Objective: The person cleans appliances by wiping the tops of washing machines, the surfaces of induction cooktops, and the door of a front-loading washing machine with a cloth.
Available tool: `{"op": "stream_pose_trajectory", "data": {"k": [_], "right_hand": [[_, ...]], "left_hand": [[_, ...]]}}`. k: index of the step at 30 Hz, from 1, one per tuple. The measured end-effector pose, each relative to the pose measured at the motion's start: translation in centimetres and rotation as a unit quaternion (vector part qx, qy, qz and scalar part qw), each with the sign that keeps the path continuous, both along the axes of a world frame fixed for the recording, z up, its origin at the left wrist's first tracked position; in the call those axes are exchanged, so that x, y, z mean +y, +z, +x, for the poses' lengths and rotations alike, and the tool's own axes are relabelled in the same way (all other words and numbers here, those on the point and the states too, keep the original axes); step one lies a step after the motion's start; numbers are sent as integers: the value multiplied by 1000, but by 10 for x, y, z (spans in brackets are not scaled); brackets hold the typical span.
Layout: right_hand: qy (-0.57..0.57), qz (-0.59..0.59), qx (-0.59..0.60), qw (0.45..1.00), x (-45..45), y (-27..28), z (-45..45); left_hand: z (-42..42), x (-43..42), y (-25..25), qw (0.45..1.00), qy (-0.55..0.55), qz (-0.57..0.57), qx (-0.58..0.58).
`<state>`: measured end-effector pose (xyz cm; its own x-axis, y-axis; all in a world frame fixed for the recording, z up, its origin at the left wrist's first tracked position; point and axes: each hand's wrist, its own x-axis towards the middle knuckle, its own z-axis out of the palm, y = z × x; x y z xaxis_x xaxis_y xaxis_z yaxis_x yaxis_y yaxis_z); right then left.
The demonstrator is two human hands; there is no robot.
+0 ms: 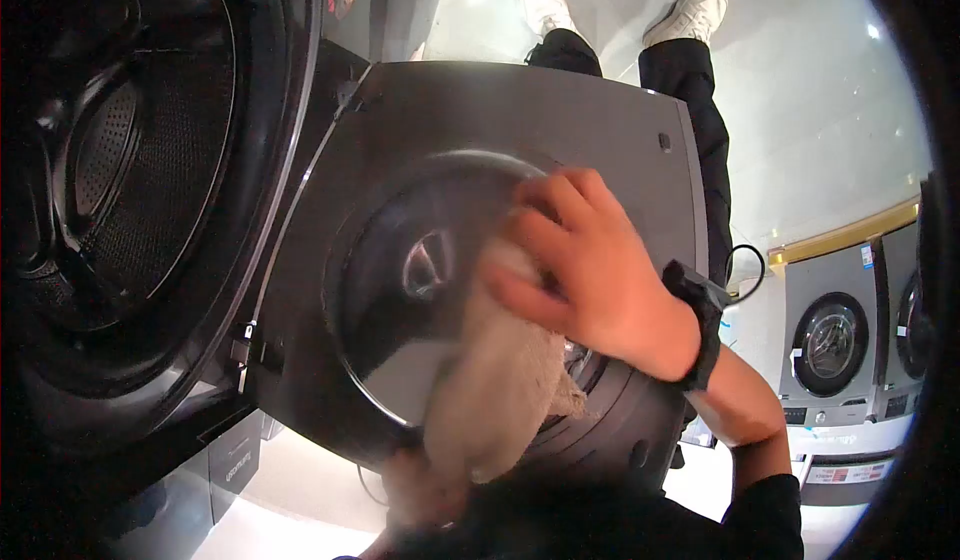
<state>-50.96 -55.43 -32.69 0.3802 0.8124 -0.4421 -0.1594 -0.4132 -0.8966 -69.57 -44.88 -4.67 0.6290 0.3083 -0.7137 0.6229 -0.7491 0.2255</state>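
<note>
A beige cloth [500, 390] hangs over the inner side of an open dark washer door [620, 130], beside its round glass bowl [420, 250]. My right hand [585, 260], with a black strap at the wrist, has bent fingers closed on the cloth's upper end. At the cloth's lower end is my left hand [425, 485], smeared by motion, so its fingers cannot be made out. Part of the door's lower right is hidden behind the cloth and my right forearm.
The open washer drum [110, 150] is at the left, joined to the door by hinges. Legs in black trousers with white shoes [690, 15] show beyond the door on the pale floor. More front-loading washers [830, 345] stand at the right. A dark box [235, 460] is at the lower left.
</note>
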Motion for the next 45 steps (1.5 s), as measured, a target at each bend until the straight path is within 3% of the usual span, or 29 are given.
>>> {"op": "stream_pose_trajectory", "data": {"k": [5, 8, 11, 14, 17, 20, 23, 26, 30, 37, 41, 43, 45], "right_hand": [[107, 19, -15, 994, -3, 22, 19], [167, 30, -23, 985, 9, 28, 21], [148, 49, -22, 988, 20, 31, 17], [199, 48, 76, 976, 42, 28, 17], [169, 102, 146, 969, 52, 13, 24], [152, 101, 146, 972, 53, 15, 20], [179, 50, 67, 980, 61, 28, 5], [152, -7, 24, 988, 71, 37, -7], [254, -72, 0, 965, 94, 84, 12], [142, 6, -85, 986, 93, -10, -41], [233, 25, -122, 965, 89, 25, -18], [211, 4, -102, 972, 90, -12, -34], [187, -9, -89, 978, 91, -13, -32]], "left_hand": [[13, 1, -2, 999, 31, -34, 10], [4, 0, -2, 999, -39, -18, -1], [9, 2, 3, 996, -54, -17, 73], [18, 3, -2, 998, -33, -11, 55], [6, 3, -6, 1000, 1, -2, -9], [0, 2, -4, 999, 4, 40, -25], [6, -10, -25, 963, 61, 135, -227], [10, 5, -22, 979, 81, 50, -178], [14, 0, -21, 980, 60, 86, -171], [17, 1, -25, 970, 95, 84, -208], [19, 0, -22, 972, 99, 74, -200], [23, 2, -23, 975, 109, 71, -181], [24, 2, -25, 975, 102, 70, -185]]}}
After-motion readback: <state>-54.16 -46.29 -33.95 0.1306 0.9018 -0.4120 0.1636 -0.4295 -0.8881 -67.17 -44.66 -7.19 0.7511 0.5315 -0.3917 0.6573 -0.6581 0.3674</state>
